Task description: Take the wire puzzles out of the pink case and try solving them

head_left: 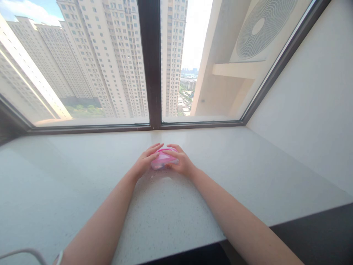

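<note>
A small plastic box (164, 159) with a pink lid and a see-through lower part rests on the pale speckled sill, near the window. Around its left side curls my left hand (145, 159), with the thumb on the lid and the fingers along the far edge. My right hand (181, 160) grips the right side, one finger lying over the lid and the thumb low at the near edge. What the box holds is too small to make out. Both forearms reach forward over the sill.
The speckled white sill (171, 213) spreads to both sides. Beyond it stands a window with a dark frame (154, 66). On the right rises a white wall (311, 103). A white cable (23, 251) lies at the lower left. Dark surfaces border the near edge.
</note>
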{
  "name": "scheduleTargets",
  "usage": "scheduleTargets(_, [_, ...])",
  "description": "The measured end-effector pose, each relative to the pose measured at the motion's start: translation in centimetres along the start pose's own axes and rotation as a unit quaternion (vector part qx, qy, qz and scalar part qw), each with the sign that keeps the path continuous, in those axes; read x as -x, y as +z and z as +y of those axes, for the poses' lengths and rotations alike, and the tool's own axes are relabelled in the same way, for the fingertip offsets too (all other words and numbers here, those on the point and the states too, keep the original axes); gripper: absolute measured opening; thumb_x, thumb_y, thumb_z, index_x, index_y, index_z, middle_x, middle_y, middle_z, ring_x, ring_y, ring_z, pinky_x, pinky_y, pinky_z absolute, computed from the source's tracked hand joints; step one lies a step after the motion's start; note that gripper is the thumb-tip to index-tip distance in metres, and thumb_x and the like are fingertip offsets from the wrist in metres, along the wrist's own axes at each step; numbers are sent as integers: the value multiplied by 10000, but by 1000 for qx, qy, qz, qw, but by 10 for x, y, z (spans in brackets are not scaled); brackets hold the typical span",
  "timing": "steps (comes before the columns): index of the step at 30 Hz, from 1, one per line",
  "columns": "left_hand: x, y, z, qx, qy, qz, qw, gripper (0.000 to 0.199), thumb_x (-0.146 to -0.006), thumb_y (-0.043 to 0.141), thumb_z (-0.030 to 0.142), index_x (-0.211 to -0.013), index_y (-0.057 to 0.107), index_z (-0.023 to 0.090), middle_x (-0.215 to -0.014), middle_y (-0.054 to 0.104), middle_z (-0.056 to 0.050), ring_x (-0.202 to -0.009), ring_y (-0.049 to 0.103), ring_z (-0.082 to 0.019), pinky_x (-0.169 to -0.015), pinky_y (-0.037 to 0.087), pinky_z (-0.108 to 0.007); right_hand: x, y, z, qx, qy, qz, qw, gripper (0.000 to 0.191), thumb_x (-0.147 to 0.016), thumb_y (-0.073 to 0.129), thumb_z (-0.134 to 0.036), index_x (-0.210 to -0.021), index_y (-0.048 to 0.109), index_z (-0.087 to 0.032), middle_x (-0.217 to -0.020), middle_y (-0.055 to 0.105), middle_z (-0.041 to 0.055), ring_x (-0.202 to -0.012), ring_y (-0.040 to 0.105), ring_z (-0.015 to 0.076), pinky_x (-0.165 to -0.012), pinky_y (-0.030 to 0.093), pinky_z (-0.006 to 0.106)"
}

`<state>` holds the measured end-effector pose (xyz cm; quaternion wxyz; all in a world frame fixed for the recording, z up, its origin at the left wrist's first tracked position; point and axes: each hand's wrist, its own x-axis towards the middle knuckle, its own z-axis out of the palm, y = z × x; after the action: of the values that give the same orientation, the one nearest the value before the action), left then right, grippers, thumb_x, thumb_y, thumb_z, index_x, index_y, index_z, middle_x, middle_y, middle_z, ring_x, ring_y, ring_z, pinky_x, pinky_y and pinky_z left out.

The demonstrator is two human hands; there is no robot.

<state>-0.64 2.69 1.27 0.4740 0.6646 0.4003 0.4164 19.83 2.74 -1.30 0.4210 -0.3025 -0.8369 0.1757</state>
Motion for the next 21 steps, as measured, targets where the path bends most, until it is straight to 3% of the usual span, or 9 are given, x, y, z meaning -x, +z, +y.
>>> scheduleTargets(6, [0, 0, -7, 76, -6, 50, 996, 698, -786, 591, 413, -1412, 326, 254, -1434, 396, -121, -1190, 495, -299, -957, 406, -412, 4, -4, -10, 27, 6, -18, 999, 765, -691, 627, -101, -1390, 363, -264, -1397, 333, 113, -1297, 324, 279, -1069, 296, 457])
scheduleTargets(10, [-4, -4, -15, 55, 24, 105, 993, 628, -789, 585, 434, -1352, 417, 213, -1355, 480, -139, -1190, 482, -285, -941, 403, -391, 7, -9, -10, 24, 10, -18, 999, 845, -659, 654, -127, -1418, 301, -245, -1418, 310, 123, -1309, 302, 288, -1060, 310, 454])
scheduleTargets(14, [-9, -8, -25, 21, 36, 157, 987, 572, -806, 539, 473, -1299, 455, 196, -1278, 524, -139, -1045, 560, -237, -864, 437, -363, 7, -12, -5, 41, 12, -16, 999, 736, -674, 674, -172, -1357, 406, -230, -1285, 466, 116, -1178, 453, 258, -1006, 377, 407])
scheduleTargets(21, [-11, -14, -35, -34, -4, 235, 971, 467, -772, 556, 446, -1151, 527, 175, -904, 632, -64, -849, 585, -198, -723, 431, -312, 8, -21, 27, 177, 150, 111, 966, 649, -661, 693, -229, -1274, 482, -255, -1166, 522, 97, -1022, 528, 251, -898, 424, 406])
